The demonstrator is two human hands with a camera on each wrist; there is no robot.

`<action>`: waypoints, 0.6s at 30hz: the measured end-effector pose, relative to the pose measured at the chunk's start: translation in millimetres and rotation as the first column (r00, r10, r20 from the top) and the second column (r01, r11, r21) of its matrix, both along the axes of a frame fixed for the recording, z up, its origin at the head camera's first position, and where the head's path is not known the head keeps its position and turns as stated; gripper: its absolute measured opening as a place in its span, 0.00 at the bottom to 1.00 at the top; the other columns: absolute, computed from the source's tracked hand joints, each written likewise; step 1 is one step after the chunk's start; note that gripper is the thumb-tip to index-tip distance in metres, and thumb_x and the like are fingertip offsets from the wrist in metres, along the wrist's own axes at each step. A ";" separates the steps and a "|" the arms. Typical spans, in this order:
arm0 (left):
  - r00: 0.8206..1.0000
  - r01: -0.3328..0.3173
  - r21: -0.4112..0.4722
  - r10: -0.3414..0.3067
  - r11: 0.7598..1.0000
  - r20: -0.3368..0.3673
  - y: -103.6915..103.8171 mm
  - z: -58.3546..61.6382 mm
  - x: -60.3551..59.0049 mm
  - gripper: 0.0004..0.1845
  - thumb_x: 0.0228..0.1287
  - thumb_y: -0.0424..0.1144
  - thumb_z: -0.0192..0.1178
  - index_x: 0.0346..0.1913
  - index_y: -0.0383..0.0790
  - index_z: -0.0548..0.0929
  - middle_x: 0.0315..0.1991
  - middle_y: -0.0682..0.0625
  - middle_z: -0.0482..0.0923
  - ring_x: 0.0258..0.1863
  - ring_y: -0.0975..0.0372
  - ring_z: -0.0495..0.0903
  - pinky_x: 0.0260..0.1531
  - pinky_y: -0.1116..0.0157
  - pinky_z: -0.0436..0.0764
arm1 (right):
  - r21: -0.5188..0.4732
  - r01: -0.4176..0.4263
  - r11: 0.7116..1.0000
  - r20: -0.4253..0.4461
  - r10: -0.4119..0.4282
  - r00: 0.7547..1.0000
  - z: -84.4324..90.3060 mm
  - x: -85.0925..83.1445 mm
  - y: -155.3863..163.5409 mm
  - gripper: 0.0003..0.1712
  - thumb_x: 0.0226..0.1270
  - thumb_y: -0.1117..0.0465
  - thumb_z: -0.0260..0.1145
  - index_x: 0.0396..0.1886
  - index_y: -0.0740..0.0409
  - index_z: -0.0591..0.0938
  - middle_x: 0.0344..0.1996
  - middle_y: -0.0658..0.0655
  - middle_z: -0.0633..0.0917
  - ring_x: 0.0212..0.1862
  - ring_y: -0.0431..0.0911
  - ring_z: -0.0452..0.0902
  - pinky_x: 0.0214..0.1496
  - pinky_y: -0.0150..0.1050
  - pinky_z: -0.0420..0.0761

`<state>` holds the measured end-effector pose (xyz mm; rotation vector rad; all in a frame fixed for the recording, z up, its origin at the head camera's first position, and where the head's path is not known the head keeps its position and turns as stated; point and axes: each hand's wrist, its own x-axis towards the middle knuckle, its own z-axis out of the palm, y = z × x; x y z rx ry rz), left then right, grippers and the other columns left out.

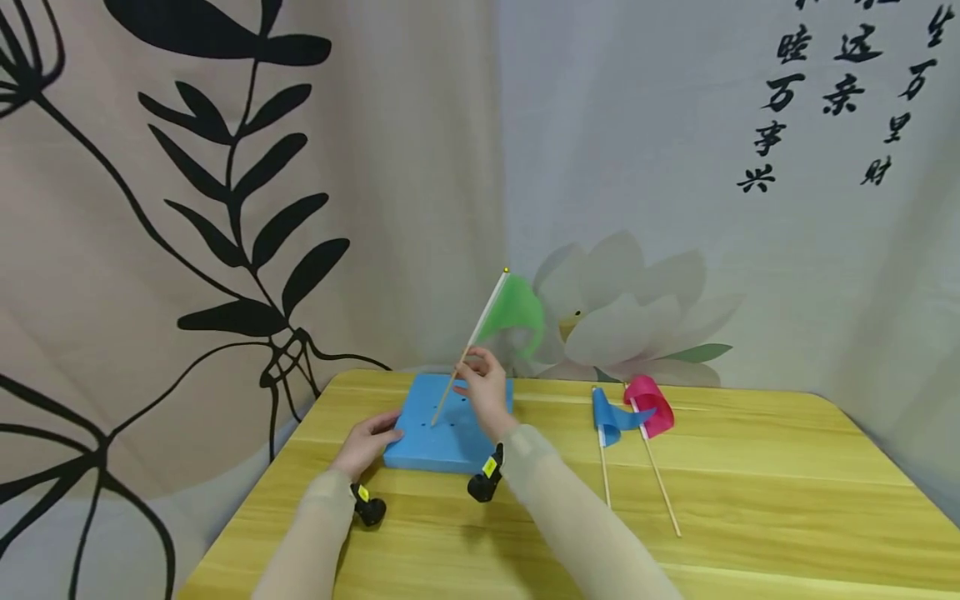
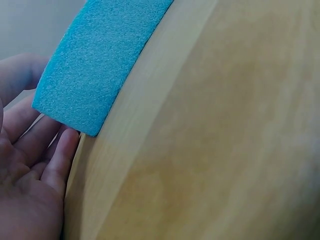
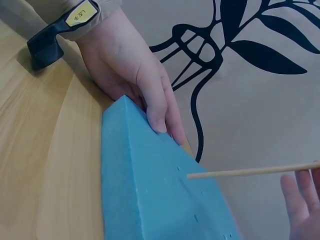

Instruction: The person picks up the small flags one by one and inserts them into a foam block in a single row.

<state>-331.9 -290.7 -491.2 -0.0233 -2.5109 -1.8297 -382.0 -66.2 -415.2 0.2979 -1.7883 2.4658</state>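
A blue foam block (image 1: 442,454) with small holes in its top lies on the table. My left hand (image 1: 366,445) holds its left edge, the thumb over the top and the fingers along the side; the left wrist view shows those fingers against the foam block (image 2: 100,70). Above the block, my right hand (image 1: 486,390) pinches the wooden stick of a green flag (image 1: 516,310). The flag leans with its cloth up and to the right. In the right wrist view the stick's lower tip (image 3: 200,175) is close to the holes, and it does not appear inserted.
On the table to the right lie a blue flag (image 1: 611,418) and a pink flag (image 1: 654,407), side by side on wooden sticks. The wooden table (image 1: 780,492) ends at the back against a curtain (image 1: 420,208) printed with plants and writing.
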 end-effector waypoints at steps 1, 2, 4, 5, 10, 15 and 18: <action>1.000 0.000 -0.001 0.000 1.000 -0.002 0.3 0.5 0.3 0.29 0.67 0.36 0.61 0.69 0.34 0.68 0.68 0.36 0.66 0.68 0.46 0.63 0.65 0.48 0.64 | 0.001 -0.002 1.000 -0.002 0.002 1.000 -0.4 -0.3 -1.2 0.11 0.69 0.67 0.62 0.50 0.57 0.77 0.43 0.68 0.81 0.49 0.64 0.79 0.48 0.55 0.81; 1.000 0.002 -0.001 -0.002 1.000 -0.002 0.5 0.6 0.3 0.29 0.67 0.36 0.61 0.69 0.34 0.68 0.68 0.36 0.65 0.68 0.46 0.63 0.65 0.48 0.64 | 0.004 0.000 1.000 -0.008 0.000 1.000 -0.8 -0.7 -2.5 0.11 0.69 0.67 0.62 0.50 0.58 0.77 0.44 0.69 0.80 0.49 0.64 0.79 0.48 0.55 0.81; 1.000 0.000 0.002 0.000 1.000 0.000 1.3 0.8 0.8 0.29 0.67 0.36 0.61 0.69 0.34 0.68 0.67 0.36 0.66 0.67 0.46 0.63 0.65 0.48 0.64 | 0.006 0.002 1.000 -0.008 -0.001 1.000 -1.5 -1.9 -4.9 0.11 0.69 0.68 0.62 0.49 0.57 0.77 0.44 0.69 0.81 0.48 0.64 0.79 0.47 0.54 0.82; 1.000 -0.006 0.002 0.006 1.000 0.005 1.6 0.1 0.5 0.29 0.67 0.36 0.61 0.69 0.35 0.69 0.67 0.37 0.66 0.67 0.46 0.63 0.65 0.49 0.64 | 0.009 0.003 1.000 -0.011 -0.003 1.000 -1.9 -2.4 -6.0 0.11 0.69 0.68 0.62 0.49 0.58 0.77 0.43 0.68 0.81 0.48 0.64 0.79 0.47 0.54 0.82; 1.000 -0.025 0.008 0.025 1.000 0.010 2.4 -2.2 -1.1 0.29 0.67 0.36 0.62 0.69 0.35 0.69 0.67 0.37 0.67 0.67 0.47 0.64 0.65 0.49 0.64 | 0.028 0.012 1.000 -0.012 -0.012 1.000 -2.9 -3.8 -10.5 0.10 0.69 0.68 0.62 0.49 0.58 0.78 0.42 0.68 0.82 0.45 0.59 0.81 0.44 0.51 0.83; 1.000 -0.027 0.021 0.027 0.999 0.005 3.1 -1.8 -1.9 0.29 0.67 0.35 0.62 0.69 0.33 0.69 0.67 0.36 0.66 0.67 0.46 0.64 0.65 0.48 0.63 | 0.059 0.009 0.998 -0.011 -0.008 1.000 -4.6 -4.3 -13.9 0.10 0.69 0.67 0.63 0.48 0.56 0.78 0.46 0.72 0.80 0.43 0.55 0.82 0.47 0.55 0.81; 1.000 -0.029 0.013 0.028 1.000 0.010 3.4 -0.6 -2.5 0.29 0.67 0.35 0.61 0.69 0.34 0.69 0.67 0.36 0.67 0.67 0.47 0.64 0.65 0.49 0.63 | 0.074 0.011 0.997 -0.012 -0.010 1.000 -4.2 -4.3 -14.7 0.11 0.69 0.66 0.63 0.49 0.55 0.78 0.45 0.69 0.81 0.44 0.55 0.82 0.47 0.53 0.82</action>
